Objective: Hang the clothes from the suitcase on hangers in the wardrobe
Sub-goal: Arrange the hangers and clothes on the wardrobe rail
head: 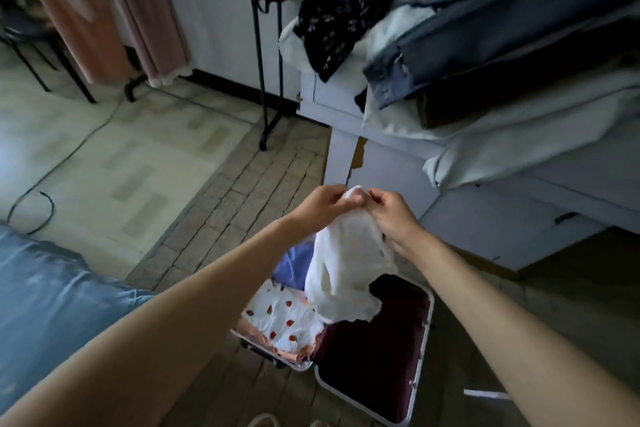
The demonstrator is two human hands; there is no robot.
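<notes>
A white garment hangs from both my hands above the open suitcase on the floor. My left hand pinches its top edge from the left, and my right hand grips the same edge from the right, the two hands almost touching. Inside the suitcase lie a white strawberry-print cloth and a purple garment; its other half shows a dark maroon lining. No hanger is visible.
A bed at the right carries a pile of denim and other clothes. A black clothes-rack pole stands behind, pink curtains at the back left. A cable crosses the floor. Blue fabric lies at the left.
</notes>
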